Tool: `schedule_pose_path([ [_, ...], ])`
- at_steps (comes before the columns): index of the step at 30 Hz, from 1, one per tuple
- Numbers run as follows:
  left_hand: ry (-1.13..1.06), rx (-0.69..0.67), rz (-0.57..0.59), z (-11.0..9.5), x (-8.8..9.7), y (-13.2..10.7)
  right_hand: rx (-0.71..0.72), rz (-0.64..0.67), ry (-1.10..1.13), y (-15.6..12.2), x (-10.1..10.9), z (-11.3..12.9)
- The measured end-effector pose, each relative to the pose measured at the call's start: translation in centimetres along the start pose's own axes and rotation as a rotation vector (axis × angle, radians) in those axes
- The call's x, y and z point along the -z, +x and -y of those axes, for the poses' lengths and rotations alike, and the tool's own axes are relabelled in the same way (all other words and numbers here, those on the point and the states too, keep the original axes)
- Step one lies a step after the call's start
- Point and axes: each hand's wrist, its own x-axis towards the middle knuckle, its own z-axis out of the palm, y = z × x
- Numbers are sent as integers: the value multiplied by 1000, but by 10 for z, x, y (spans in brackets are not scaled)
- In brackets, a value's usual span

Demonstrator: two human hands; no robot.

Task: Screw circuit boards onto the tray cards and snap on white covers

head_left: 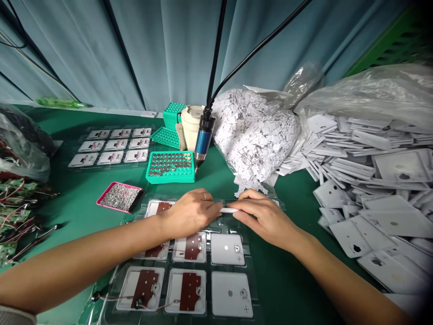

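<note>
My left hand and my right hand meet above a transparent plastic tray, their fingertips pinching a thin white strip between them. Below my hands, the tray's pockets hold white rectangular cards. One card carries a dark red sheet with wires, and another is bare white with small holes. My left forearm hides part of the upper cards.
Behind my hands stand a teal tray of coin cells, a pink tray of small metal parts and a hanging blue electric screwdriver. A bag of white scraps and a heap of white cards lie right; wired circuit boards lie left.
</note>
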Motion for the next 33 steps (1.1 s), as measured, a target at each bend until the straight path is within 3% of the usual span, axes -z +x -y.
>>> schedule_pose_path([
  [4,82,-67,-84,-9,7,-11,-89,208,-8,6,10,14],
  [8,125,-158,-158,-22,15,-22,-197,224,120,3,11,23],
  [9,75,-110,-146,-25,18,-22,-230,191,153,1,10,24],
  [11,-133,115,-106,-28,25,-19,-228,70,156,-3,8,26],
  [14,-571,527,-26,-29,34,-10,-35,-86,101,-9,5,32],
  [16,-769,657,2,-29,39,-5,35,-135,100,-12,5,36],
  [18,-837,646,-12,-30,42,-3,-19,-201,142,-14,8,38],
  [21,-804,513,-84,-34,45,-6,-114,-261,249,-16,14,39],
  [28,-606,311,-172,-32,41,-13,6,-356,246,-12,16,43],
  [31,-603,363,-106,-25,43,-12,-35,-346,215,-12,20,38],
  [33,-615,449,-58,-19,48,-13,-181,-363,222,-16,29,33],
])
